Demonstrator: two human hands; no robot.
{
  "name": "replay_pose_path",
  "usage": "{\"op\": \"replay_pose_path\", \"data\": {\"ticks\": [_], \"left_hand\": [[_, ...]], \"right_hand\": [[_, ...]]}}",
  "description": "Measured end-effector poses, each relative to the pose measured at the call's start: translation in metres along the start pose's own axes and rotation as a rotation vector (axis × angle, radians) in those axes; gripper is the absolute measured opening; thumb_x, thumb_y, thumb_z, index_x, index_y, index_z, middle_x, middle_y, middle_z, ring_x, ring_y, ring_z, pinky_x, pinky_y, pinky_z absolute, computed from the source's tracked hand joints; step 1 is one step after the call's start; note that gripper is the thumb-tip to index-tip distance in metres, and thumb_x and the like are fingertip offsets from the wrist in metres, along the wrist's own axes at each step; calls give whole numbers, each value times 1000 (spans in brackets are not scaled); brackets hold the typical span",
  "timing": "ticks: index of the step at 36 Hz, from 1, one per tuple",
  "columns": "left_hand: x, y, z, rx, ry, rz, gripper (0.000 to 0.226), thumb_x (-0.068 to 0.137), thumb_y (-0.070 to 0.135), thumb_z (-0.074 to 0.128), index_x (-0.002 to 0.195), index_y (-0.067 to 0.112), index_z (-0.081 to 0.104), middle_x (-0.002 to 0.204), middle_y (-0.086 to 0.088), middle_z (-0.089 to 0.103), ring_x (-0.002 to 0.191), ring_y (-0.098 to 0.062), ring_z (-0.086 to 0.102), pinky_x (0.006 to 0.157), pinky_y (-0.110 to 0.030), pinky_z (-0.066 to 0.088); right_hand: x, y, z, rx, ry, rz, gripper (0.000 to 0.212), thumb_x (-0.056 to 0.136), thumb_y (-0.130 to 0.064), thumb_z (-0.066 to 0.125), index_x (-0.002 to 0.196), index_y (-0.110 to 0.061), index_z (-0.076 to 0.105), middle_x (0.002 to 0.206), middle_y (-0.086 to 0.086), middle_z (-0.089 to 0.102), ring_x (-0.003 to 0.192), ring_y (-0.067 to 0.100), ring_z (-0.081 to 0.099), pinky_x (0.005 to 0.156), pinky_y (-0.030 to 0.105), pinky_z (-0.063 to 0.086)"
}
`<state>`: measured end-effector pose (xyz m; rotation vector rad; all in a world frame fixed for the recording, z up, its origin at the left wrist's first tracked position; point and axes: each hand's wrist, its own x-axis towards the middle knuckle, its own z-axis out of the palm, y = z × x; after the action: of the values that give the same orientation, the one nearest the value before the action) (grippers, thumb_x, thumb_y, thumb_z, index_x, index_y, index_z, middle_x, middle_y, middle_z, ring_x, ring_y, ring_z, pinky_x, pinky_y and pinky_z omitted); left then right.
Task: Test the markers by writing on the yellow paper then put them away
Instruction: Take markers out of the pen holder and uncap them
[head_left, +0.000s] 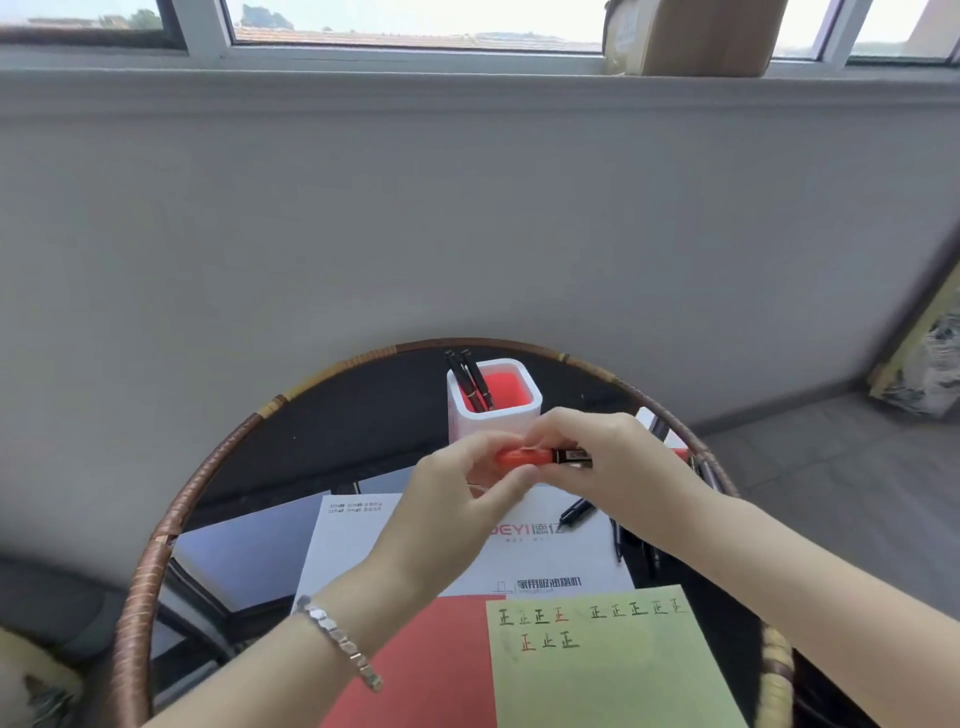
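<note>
Left hand (457, 499) and right hand (613, 462) pinch opposite ends of the orange marker (524, 457), apparently capping or uncapping it; writing next needs bare yellow paper (613, 675) at five o'clock.

A round table (156, 551) with a dark top and a rattan-wrapped rim stands near a plain grey wall (363, 218). High above the table runs a white-framed window (415, 26), bright with daylight. A cardboard box (696, 36) sits on its sill, up and right of the table. Right of the table lies grey floor (831, 467), where a tilted framed panel (930, 353) stands.
</note>
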<state>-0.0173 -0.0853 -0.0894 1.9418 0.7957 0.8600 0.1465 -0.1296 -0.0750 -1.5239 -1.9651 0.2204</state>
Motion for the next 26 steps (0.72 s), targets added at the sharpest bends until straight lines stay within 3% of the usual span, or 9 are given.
{"op": "replay_pose_path", "data": {"ticks": [3, 6, 8, 10, 12, 16, 19, 24, 26], "left_hand": [[-3, -2, 3, -24, 9, -30, 10, 83, 18, 66, 90, 24, 69, 78, 6, 70, 69, -4, 65, 66, -21, 54], [-3, -5, 3, -60, 101, -49, 7, 84, 16, 65, 83, 22, 69, 72, 4, 69, 65, -8, 65, 64, -23, 55], [-2, -7, 2, -102, 160, -63, 7, 84, 12, 64, 83, 18, 68, 71, 1, 69, 65, -10, 65, 63, -22, 55], [0, -6, 2, -212, 214, -98, 9, 84, 8, 63, 82, 14, 68, 69, -3, 69, 65, -12, 66, 62, -21, 55], [1, -3, 4, -357, 262, -159, 9, 85, 7, 62, 80, 12, 68, 68, -4, 70, 66, -15, 67, 62, -22, 56], [3, 3, 7, -473, 163, -271, 8, 87, 10, 59, 84, 6, 65, 67, -2, 71, 65, -14, 68, 64, -25, 58], [2, 5, 11, -381, 5, -306, 9, 90, 11, 57, 86, 5, 62, 66, 0, 70, 63, -11, 67, 65, -26, 58], [-6, 4, 15, -71, -118, -161, 13, 95, 20, 47, 92, 19, 60, 77, 3, 67, 64, -6, 60, 62, -22, 50], [-11, 5, 17, 29, -131, -83, 21, 97, 23, 40, 88, 22, 59, 76, 6, 64, 65, -13, 55, 60, -27, 45]], "right_hand": [[-8, 3, 6, -109, 5, -56, 34, 80, -16, 69, 112, -16, 57, 90, -3, 70, 90, 4, 52, 81, 1, 37], [-16, 8, 11, -198, 205, -71, 36, 76, -16, 67, 110, -22, 56, 98, -10, 62, 101, 3, 45, 90, 10, 34], [-23, 9, 14, -157, 346, -28, 26, 78, -24, 60, 104, -24, 57, 94, -16, 56, 98, 0, 44, 91, 9, 34], [-29, 5, 16, 19, 386, 124, 15, 83, -26, 57, 95, -35, 55, 84, -17, 57, 86, -2, 47, 82, 6, 36], [-32, -1, 18, 262, 320, 325, 16, 88, -23, 57, 88, -39, 53, 74, -12, 59, 73, 2, 52, 67, 10, 41], [-27, -7, 20, 801, 235, 592, 13, 90, -26, 53, 103, -23, 53, 59, -4, 61, 54, 6, 54, 55, 19, 44], [-21, -11, 18, 1036, 292, 665, 14, 91, -27, 50, 97, -15, 55, 52, -5, 58, 52, 11, 51, 61, 29, 40], [-18, -20, 22, 834, 285, 550, 20, 93, -24, 49, 79, -10, 56, 47, -8, 52, 44, 5, 46, 48, 15, 40], [-18, -24, 26, 800, 262, 485, 21, 93, -20, 50, 75, -12, 55, 47, -8, 51, 43, 5, 44, 47, 14, 38]]}}
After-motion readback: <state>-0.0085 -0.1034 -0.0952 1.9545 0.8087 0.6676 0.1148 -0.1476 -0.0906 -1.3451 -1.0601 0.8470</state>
